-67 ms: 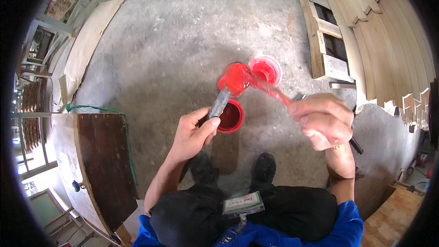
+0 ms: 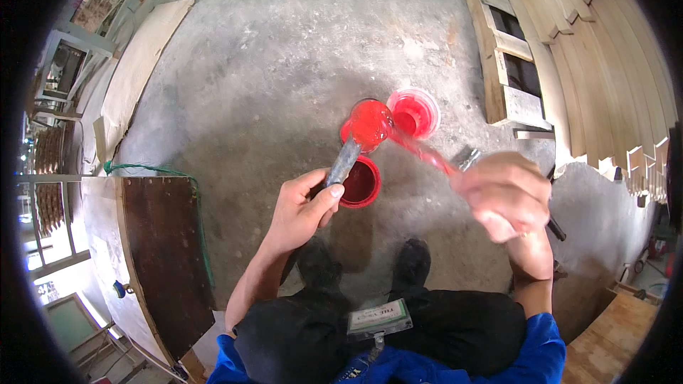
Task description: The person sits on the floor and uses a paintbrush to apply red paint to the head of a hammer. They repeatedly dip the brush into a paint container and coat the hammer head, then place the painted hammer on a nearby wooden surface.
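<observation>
My left hand (image 2: 302, 210) grips the handle of a grey metal scraper (image 2: 343, 161) whose blade end is coated in a glossy blob of red paint (image 2: 370, 123). My right hand (image 2: 501, 195) is closed around a thin red-stained stick (image 2: 420, 153) that reaches up-left to that blob. A dark handle (image 2: 555, 228) also sticks out of this hand at the lower right. Below the scraper, an open round tin of red paint (image 2: 361, 183) stands on the concrete floor. A clear plastic cup (image 2: 415, 112) with red paint inside sits just beyond it.
My two dark shoes (image 2: 413, 259) stand on the grey concrete floor (image 2: 284, 64) near the tin. A dark brown board (image 2: 167, 256) lies to the left, a pale plank (image 2: 139, 71) at the far left. A wooden pallet (image 2: 509, 50) and leaning pale boards (image 2: 605, 64) are at the right.
</observation>
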The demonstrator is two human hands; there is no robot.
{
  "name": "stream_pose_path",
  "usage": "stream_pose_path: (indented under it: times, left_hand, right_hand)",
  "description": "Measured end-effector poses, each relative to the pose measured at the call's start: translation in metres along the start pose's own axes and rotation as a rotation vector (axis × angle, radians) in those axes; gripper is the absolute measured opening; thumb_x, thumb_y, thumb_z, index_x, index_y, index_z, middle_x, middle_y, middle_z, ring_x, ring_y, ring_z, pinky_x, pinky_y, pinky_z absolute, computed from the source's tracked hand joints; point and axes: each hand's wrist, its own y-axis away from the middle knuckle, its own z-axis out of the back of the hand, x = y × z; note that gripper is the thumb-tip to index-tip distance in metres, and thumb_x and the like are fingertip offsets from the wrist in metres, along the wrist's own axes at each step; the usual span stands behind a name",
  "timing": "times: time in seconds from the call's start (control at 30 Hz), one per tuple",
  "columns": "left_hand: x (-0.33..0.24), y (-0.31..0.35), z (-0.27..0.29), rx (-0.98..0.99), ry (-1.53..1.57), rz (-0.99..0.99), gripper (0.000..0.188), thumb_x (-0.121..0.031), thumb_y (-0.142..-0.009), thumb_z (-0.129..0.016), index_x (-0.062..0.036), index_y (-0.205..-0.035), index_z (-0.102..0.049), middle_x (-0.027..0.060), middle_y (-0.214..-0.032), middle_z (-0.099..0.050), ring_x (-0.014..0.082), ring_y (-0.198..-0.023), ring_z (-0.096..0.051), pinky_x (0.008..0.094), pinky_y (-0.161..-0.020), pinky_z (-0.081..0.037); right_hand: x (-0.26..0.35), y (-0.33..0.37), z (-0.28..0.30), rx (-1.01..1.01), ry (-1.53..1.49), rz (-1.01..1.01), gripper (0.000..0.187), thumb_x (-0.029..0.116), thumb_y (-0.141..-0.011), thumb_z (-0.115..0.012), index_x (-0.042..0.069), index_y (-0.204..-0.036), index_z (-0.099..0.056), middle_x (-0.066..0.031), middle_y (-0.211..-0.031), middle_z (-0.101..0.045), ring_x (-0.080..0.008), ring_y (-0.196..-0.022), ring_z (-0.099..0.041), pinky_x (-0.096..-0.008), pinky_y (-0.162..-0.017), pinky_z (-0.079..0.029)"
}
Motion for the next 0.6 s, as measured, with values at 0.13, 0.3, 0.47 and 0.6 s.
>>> stream_pose_path:
  times: [0.13,0.3,0.47,0.6]
  left_hand:
    - [0.001,0.001,-0.001,0.002,0.018,-0.008,0.027,-0.016,-0.092,-0.050,0.0039,-0.108,-0.058,0.0012,-0.062,-0.050,0.0070,-0.051,-0.041,0.0234,-0.048,-0.033]
    - [0.003,-0.007,0.000,0.014,0.035,-0.055,0.028,-0.020,-0.093,-0.049,0.0020,-0.108,-0.059,0.0016,-0.060,-0.050,0.0073,-0.050,-0.042,0.0232,-0.047,-0.033]
    - [0.006,-0.009,0.004,0.078,0.075,-0.036,0.031,-0.027,-0.095,-0.045,0.0005,-0.102,-0.059,0.0026,-0.057,-0.050,0.0079,-0.043,-0.040,0.0234,-0.043,-0.032]
    - [0.009,-0.012,0.005,0.132,0.144,-0.024,0.034,-0.029,-0.097,-0.041,0.0002,-0.094,-0.058,0.0018,-0.054,-0.049,0.0070,-0.041,-0.040,0.0224,-0.042,-0.030]
  right_hand:
    - [0.005,-0.003,0.003,-0.081,-0.106,0.027,0.011,0.010,-0.077,-0.067,0.005,-0.082,-0.059,-0.0121,-0.087,-0.067,-0.0194,-0.056,-0.062,-0.0301,-0.048,-0.050]
    - [0.008,-0.003,0.005,-0.003,-0.034,-0.005,0.014,0.011,-0.076,-0.068,0.006,-0.084,-0.059,-0.0125,-0.091,-0.067,-0.0197,-0.058,-0.062,-0.0307,-0.049,-0.051]
    - [0.006,0.002,-0.001,-0.199,-0.062,0.045,0.014,0.011,-0.076,-0.068,0.004,-0.084,-0.058,-0.0164,-0.093,-0.066,-0.0217,-0.059,-0.063,-0.0321,-0.050,-0.052]
    - [0.007,0.002,-0.007,0.049,-0.205,0.153,0.011,0.009,-0.078,-0.064,0.001,-0.085,-0.059,-0.0209,-0.094,-0.065,-0.0220,-0.060,-0.063,-0.0315,-0.049,-0.052]
